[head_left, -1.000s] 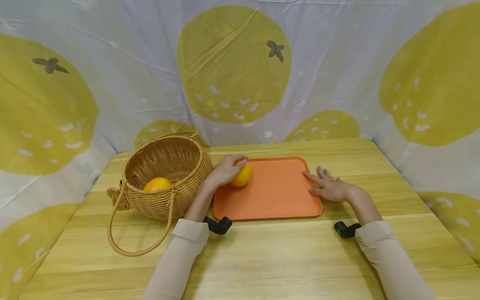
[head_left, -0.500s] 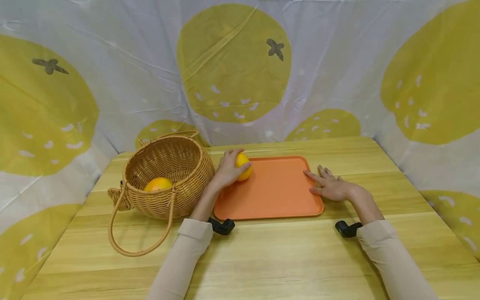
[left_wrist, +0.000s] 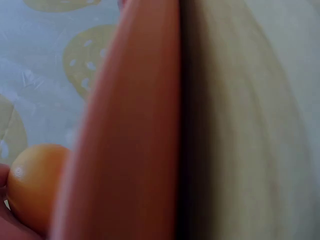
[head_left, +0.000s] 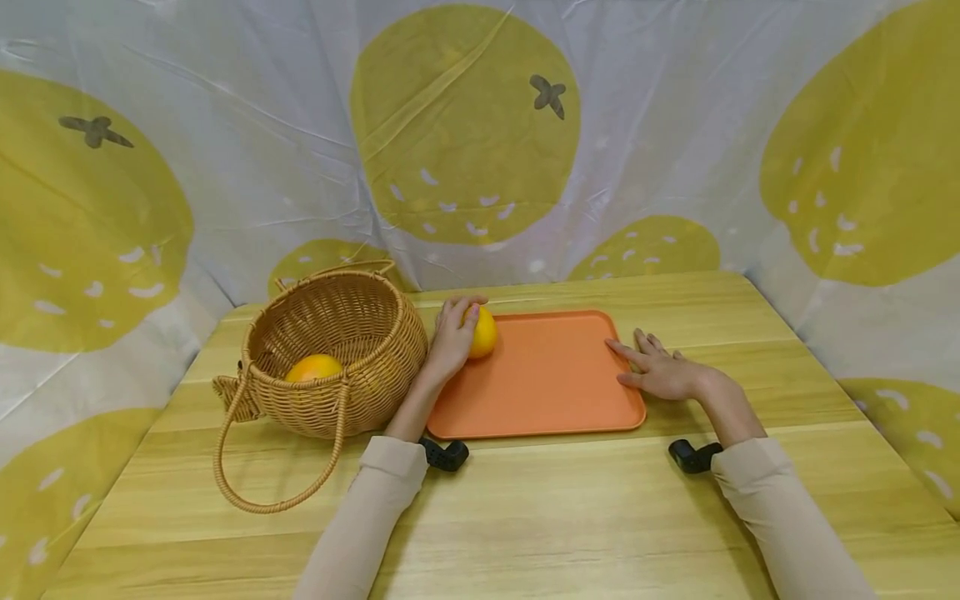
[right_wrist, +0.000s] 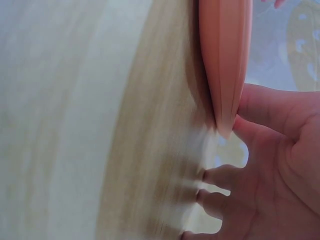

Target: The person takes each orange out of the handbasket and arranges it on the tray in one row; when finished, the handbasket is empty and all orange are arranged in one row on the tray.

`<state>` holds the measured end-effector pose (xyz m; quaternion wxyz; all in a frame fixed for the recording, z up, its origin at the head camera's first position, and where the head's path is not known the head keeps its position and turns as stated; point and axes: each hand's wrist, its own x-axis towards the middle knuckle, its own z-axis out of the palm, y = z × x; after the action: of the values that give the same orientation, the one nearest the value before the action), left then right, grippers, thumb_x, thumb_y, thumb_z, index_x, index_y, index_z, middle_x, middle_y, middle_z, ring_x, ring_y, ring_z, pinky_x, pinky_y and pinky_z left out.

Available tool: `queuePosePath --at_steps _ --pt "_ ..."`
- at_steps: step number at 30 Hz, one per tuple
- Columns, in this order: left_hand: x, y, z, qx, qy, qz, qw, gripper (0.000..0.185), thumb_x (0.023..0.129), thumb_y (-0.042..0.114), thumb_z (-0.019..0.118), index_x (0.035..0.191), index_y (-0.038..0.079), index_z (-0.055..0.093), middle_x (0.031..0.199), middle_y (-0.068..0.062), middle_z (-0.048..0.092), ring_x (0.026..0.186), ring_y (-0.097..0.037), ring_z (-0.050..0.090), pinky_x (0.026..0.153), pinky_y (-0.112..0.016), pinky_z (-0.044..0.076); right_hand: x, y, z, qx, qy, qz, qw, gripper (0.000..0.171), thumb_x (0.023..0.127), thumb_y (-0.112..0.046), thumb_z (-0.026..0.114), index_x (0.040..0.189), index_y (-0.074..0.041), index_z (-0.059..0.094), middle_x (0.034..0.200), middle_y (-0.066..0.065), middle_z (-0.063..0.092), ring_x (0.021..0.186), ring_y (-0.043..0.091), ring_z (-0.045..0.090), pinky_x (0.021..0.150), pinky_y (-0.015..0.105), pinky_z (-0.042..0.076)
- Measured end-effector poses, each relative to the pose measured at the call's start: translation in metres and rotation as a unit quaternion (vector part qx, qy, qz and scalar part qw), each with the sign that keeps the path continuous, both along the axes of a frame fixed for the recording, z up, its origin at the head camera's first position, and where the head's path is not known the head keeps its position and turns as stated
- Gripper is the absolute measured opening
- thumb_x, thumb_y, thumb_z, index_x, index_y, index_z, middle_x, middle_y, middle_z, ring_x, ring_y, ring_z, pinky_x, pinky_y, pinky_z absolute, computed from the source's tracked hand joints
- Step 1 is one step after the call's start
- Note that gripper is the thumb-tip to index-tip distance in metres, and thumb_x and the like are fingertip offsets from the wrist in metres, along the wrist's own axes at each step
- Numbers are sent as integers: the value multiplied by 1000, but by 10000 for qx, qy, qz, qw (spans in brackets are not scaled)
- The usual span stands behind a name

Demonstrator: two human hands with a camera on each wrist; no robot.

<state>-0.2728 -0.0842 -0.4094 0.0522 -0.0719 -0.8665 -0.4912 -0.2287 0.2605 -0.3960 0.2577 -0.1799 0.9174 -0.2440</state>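
Note:
My left hand (head_left: pixel 453 337) curls round an orange (head_left: pixel 482 332) at the far left corner of the orange tray (head_left: pixel 547 383); the same orange (left_wrist: pixel 31 185) shows at the lower left of the left wrist view, beside the tray (left_wrist: pixel 130 140). My right hand (head_left: pixel 657 370) lies flat, fingers straight, against the tray's right edge, and the right wrist view shows the thumb touching the tray rim (right_wrist: pixel 225 65). A wicker basket (head_left: pixel 330 358) left of the tray holds another orange (head_left: pixel 313 367).
The basket's loop handle (head_left: pixel 255 467) lies forward on the wooden table (head_left: pixel 570 517). A fruit-print cloth (head_left: pixel 480 142) closes off the back and both sides. Bare tabletop lies in front of the tray.
My left hand has slid the orange a little farther back and left toward the tray's far corner. The right hand has stayed put.

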Motion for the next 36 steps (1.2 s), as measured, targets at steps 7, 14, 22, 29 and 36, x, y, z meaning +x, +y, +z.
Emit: queuePosePath --at_steps 7,14,22,29,36 --pt "0 -3 -1 525 78 -91 9985 38 113 18 38 136 2 64 148 -22 49 140 -41 42 120 -56 31 0 -3 -1 5 65 30 10000 69 111 -33 46 167 -8 14 165 38 -16 152 58 -16 113 81 -8" --pt "-2 -5 -5 693 247 -73 9973 39 113 16 37 136 0 64 147 -24 50 142 -40 43 121 -56 32 0 -3 0 -32 97 34 9999 68 111 -28 46 166 -3 14 165 39 -14 152 59 -14 113 81 -7" --pt "-2 -5 -3 460 113 70 9989 41 114 19 36 139 1 62 160 -24 36 152 -42 30 125 -59 23 0 2 0 -76 88 56 9999 68 111 -28 46 166 -4 13 166 38 -12 153 58 -13 114 81 -6" --pt "-1 -4 -3 306 93 46 9995 45 114 29 38 142 3 61 163 -26 32 155 -41 27 126 -61 20 0 7 0 -130 99 97 9998 69 111 -27 47 165 -1 14 165 39 -11 152 59 -12 114 81 -5" --pt "1 -3 -3 350 -103 -199 9991 43 109 28 54 146 7 57 166 -25 25 155 -45 22 124 -65 22 -1 8 0 -146 94 114 9998 69 110 -26 48 165 -1 14 166 39 -10 152 59 -11 114 81 -4"
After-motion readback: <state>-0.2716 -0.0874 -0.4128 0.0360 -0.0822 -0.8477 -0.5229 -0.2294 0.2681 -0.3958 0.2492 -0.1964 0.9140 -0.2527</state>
